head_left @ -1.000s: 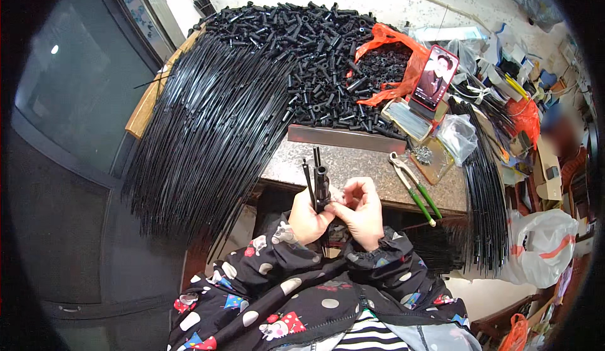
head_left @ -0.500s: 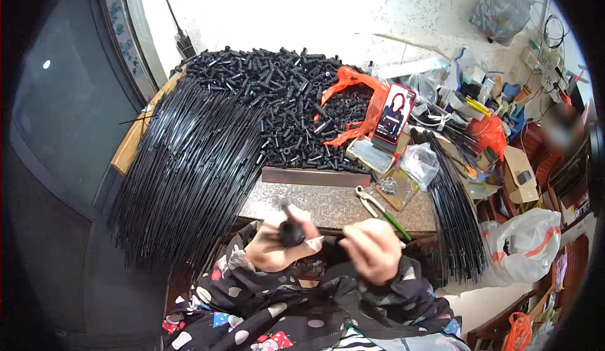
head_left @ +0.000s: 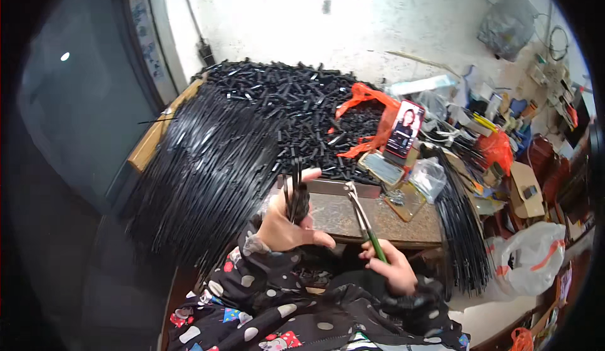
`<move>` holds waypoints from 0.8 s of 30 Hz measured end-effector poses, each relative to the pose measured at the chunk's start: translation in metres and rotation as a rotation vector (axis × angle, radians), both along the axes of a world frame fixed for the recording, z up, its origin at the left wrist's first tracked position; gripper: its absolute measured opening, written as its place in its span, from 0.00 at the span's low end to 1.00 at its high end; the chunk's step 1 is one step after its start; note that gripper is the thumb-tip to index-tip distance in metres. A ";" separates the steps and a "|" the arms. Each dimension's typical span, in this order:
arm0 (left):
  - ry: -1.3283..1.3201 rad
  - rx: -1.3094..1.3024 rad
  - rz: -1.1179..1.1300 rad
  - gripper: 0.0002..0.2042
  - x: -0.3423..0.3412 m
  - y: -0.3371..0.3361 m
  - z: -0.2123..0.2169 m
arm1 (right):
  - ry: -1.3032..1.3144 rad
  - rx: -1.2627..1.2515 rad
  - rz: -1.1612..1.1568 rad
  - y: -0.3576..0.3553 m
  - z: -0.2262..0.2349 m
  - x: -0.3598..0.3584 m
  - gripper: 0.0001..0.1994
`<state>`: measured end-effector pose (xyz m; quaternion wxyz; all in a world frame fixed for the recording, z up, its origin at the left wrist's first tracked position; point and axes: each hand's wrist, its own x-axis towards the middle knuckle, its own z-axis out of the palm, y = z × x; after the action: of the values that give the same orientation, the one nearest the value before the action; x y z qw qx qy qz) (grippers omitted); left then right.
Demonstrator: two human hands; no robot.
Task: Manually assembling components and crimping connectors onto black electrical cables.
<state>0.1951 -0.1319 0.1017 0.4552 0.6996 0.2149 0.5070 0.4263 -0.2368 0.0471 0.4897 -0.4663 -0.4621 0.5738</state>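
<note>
My left hand point(head_left: 282, 228) is raised over the near table edge, thumb stretched out, its other fingers round a black bundle of thin rods point(head_left: 295, 193). The rods point upward and are slightly blurred, so their exact kind cannot be made out. My right hand point(head_left: 396, 271) grips the green handles of a pair of pliers point(head_left: 362, 215). Their metal head points up and away, over the table top, just right of my left hand. Beyond my left hand lies a large pile of short black tubular pieces point(head_left: 277, 92), with many long thin black rods point(head_left: 195, 168) to its left.
A wooden board point(head_left: 146, 146) edges the rods at left. An orange plastic bag point(head_left: 384, 124), a phone point(head_left: 405, 130), a shallow tray point(head_left: 381, 169) and a clear bag point(head_left: 428, 178) stand at right. More black rods point(head_left: 463, 244) hang over the right edge, near a white plastic bag point(head_left: 532, 256).
My right hand has taken up the pliers, which lay on the table before. My left hand has risen, the rods in it now upright. The whole view has shifted slightly.
</note>
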 end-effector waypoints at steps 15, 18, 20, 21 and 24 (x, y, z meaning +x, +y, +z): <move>-0.191 -0.115 0.041 0.49 -0.004 -0.012 0.019 | -0.212 0.282 0.311 -0.004 0.061 0.003 0.10; -0.221 -0.067 -0.184 0.51 -0.003 -0.010 0.017 | 0.832 -0.355 0.712 -0.015 -0.005 -0.008 0.12; -0.146 -0.160 -0.159 0.50 -0.003 -0.016 0.024 | 0.462 -0.728 0.615 -0.014 0.008 -0.023 0.13; -0.200 -0.081 -0.154 0.46 0.003 -0.007 0.017 | 0.258 -0.572 0.705 -0.006 0.019 -0.029 0.14; 0.079 0.021 0.064 0.39 0.000 -0.005 0.020 | -0.440 0.155 0.385 0.010 0.040 -0.036 0.20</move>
<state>0.1949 -0.1368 0.1216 0.4227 0.7167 0.2497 0.4953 0.3905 -0.2269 0.0874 0.2941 -0.4443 -0.6796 0.5043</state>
